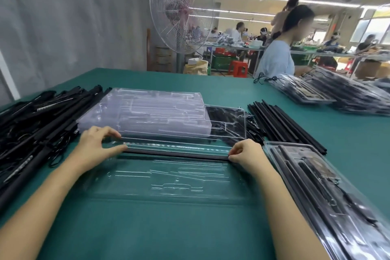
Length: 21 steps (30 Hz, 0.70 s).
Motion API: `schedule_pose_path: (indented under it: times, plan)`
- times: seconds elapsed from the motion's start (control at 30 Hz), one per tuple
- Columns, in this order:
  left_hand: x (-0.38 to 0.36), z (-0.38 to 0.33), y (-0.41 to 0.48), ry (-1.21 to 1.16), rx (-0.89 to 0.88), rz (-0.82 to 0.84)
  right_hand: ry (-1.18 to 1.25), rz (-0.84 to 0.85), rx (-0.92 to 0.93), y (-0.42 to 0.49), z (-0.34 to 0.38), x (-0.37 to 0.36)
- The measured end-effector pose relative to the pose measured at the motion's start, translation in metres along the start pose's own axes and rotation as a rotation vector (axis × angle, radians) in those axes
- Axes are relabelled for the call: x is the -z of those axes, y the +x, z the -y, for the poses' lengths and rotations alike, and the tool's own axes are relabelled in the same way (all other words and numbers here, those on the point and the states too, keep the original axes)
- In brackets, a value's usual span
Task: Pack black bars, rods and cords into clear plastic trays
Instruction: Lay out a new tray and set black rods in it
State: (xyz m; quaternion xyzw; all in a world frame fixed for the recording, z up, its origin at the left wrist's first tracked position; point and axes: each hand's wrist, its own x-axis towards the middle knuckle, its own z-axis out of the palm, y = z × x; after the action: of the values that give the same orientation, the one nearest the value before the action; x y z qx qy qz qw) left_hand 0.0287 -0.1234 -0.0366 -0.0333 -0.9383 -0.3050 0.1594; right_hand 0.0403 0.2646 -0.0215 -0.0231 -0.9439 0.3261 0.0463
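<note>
**A:** Both forearms are stretching over the green table (147, 228) toward the clear tray (168, 179). What are the hands gripping?

**B:** The right hand (245, 152) is pinching the right end of a black bar (177, 154) with curled fingers. The left hand (96, 143) is pinching the left end, thumb lying along it. The bar is lying across the tray's far edge.

**A:** And around the tray?

**B:** Empty trays (147, 110) are sitting stacked behind it, loose rods (280, 124) are lying to its right, and bars and cords (31, 124) are piling up to its left.

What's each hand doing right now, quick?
Left hand: pinches the left end of the black bar.
Right hand: pinches the bar's right end, over the clear tray.
</note>
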Motion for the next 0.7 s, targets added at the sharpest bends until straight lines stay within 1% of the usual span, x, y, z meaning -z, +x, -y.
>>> schedule_pose_path:
  times: [0.07,0.13,0.2,0.37,0.5,0.63,0.7]
  plan:
    - [-0.002,0.006,-0.005,-0.162,0.085,0.079,-0.017,0.017,0.004,0.0,0.0,0.0]
    - [-0.008,0.01,-0.007,-0.243,0.118,0.084,-0.03,0.018,0.012,0.0,-0.001,0.001]
    - [-0.012,0.013,-0.006,-0.24,0.108,0.051,-0.067,-0.002,0.023,-0.001,-0.002,0.001]
    - [-0.013,0.016,-0.004,-0.255,0.058,0.043,-0.119,-0.098,0.01,0.0,-0.003,-0.005]
    - [-0.019,0.012,-0.004,-0.244,0.057,-0.012,-0.141,-0.108,0.005,0.0,-0.001,-0.007]
    - [-0.024,0.009,-0.003,-0.266,0.093,-0.108,-0.098,-0.103,0.002,-0.001,-0.004,-0.006]
    - [-0.024,0.011,-0.003,-0.281,0.099,-0.12,-0.077,-0.103,-0.006,-0.001,-0.004,-0.006]
